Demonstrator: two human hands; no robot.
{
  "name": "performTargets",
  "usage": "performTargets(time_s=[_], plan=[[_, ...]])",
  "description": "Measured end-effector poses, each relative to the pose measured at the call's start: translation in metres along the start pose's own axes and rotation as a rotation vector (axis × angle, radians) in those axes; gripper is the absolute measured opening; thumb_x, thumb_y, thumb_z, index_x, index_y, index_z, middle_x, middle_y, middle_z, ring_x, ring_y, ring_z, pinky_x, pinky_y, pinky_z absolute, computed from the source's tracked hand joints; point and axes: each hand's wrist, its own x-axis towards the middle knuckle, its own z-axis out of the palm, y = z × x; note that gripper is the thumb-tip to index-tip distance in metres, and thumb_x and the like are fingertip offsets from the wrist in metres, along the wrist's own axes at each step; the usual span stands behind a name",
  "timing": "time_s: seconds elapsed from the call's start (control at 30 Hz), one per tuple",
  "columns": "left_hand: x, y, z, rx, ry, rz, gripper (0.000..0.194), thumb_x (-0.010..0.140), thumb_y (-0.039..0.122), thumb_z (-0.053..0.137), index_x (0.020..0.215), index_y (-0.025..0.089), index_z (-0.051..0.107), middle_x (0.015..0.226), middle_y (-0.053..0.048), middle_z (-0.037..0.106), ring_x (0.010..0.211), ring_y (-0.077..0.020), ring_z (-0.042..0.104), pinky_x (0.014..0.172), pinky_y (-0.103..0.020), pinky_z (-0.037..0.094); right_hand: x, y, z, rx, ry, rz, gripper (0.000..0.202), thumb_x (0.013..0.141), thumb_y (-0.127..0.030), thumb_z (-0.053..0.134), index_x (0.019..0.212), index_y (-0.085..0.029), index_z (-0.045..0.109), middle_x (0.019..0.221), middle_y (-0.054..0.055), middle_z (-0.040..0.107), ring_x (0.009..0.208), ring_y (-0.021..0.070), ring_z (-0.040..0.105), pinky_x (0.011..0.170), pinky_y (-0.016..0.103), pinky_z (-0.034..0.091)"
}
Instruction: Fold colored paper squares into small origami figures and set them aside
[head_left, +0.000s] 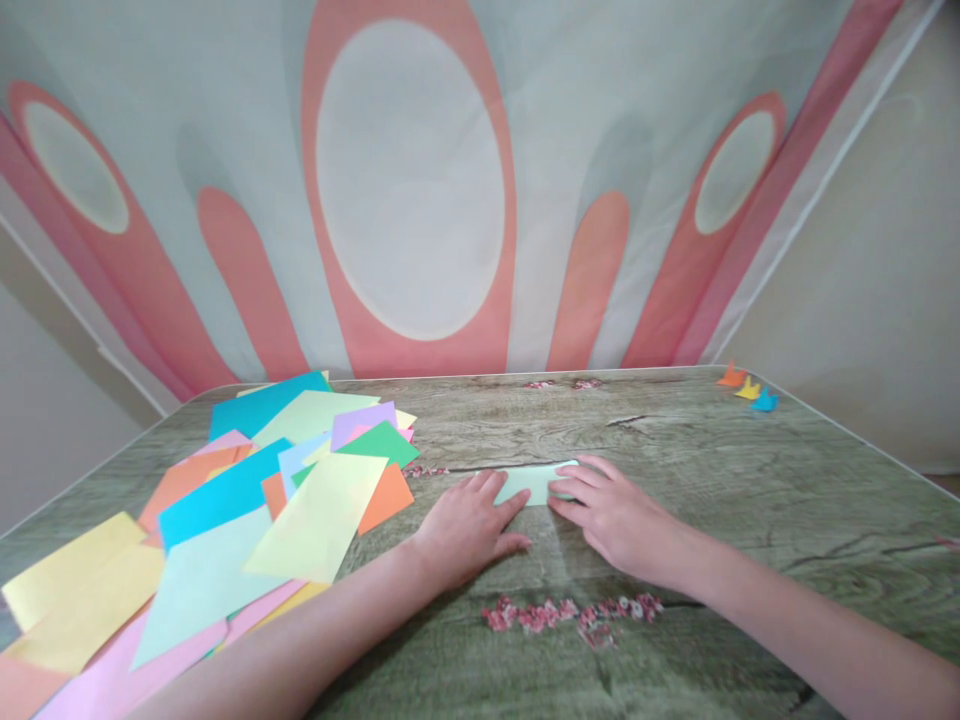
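A pale green sheet of paper [535,486], folded into a narrow strip, lies on the table in front of me. My left hand [466,525] holds down its left end, fingers over the paper and the thumb resting on the tabletop. At the opposite end, my right hand [615,515] grips the strip, its fingers over the far edge and its thumb near the front edge. Both hands cover the ends of the strip, so only its middle shows.
Many coloured sheets, including a pale yellow sheet [322,515] and a blue sheet [221,495], overlap on the left. Small folded paper figures, orange [731,376], yellow [748,389] and blue [764,401], stand far right. A patterned cloth [416,180] hangs behind the wood-patterned table [750,480].
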Motion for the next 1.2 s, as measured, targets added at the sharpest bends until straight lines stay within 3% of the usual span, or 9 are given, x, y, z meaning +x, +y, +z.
performTargets(time_s=[0.27, 0.53, 0.7, 0.9, 1.2], plan=[[0.000, 0.000, -0.001, -0.012, -0.017, -0.006, 0.056, 0.084, 0.058, 0.036, 0.129, 0.026, 0.040, 0.125, -0.012, 0.045, 0.112, -0.0267, 0.044, 0.091, -0.040, 0.040, -0.012, 0.005, -0.008, -0.201, -0.108, 0.114, 0.015, 0.079, -0.009, 0.054, 0.085, -0.015, 0.066, 0.089, 0.008, 0.065, 0.097, 0.0220, 0.054, 0.088, 0.038, 0.036], [0.000, -0.002, 0.000, -0.017, -0.005, 0.012, 0.057, 0.083, 0.060, 0.034, 0.129, 0.026, 0.040, 0.123, -0.012, 0.045, 0.111, -0.0272, 0.044, 0.089, -0.040, 0.041, -0.010, 0.002, -0.001, -0.247, -0.051, 0.140, 0.016, 0.078, -0.006, 0.053, 0.076, -0.014, 0.067, 0.087, 0.009, 0.065, 0.094, 0.0218, 0.054, 0.088, 0.037, 0.036], [0.000, -0.001, -0.001, 0.001, 0.006, 0.044, 0.057, 0.083, 0.062, 0.031, 0.130, 0.030, 0.038, 0.120, -0.012, 0.045, 0.108, -0.0277, 0.046, 0.088, -0.042, 0.041, -0.004, -0.009, 0.005, -0.171, 0.057, 0.080, 0.021, 0.084, -0.009, 0.047, 0.098, -0.014, 0.062, 0.094, 0.008, 0.063, 0.093, 0.0195, 0.053, 0.092, 0.038, 0.035], [0.001, 0.002, -0.009, 0.015, -0.005, 0.058, 0.054, 0.083, 0.060, 0.033, 0.131, 0.034, 0.037, 0.115, -0.011, 0.048, 0.105, -0.0263, 0.048, 0.085, -0.040, 0.042, 0.000, -0.018, 0.003, -0.140, 0.013, 0.061, 0.029, 0.085, -0.009, 0.045, 0.111, -0.014, 0.057, 0.101, 0.010, 0.061, 0.093, 0.0210, 0.054, 0.084, 0.037, 0.040], [-0.009, 0.006, -0.022, 0.033, -0.090, -0.032, 0.045, 0.086, 0.047, 0.044, 0.116, 0.016, 0.055, 0.122, -0.017, 0.051, 0.110, -0.0282, 0.051, 0.088, -0.040, 0.043, 0.000, -0.016, 0.002, -0.095, -0.040, 0.085, 0.030, 0.084, -0.007, 0.045, 0.111, -0.014, 0.057, 0.103, 0.011, 0.060, 0.095, 0.0219, 0.054, 0.080, 0.036, 0.042]])
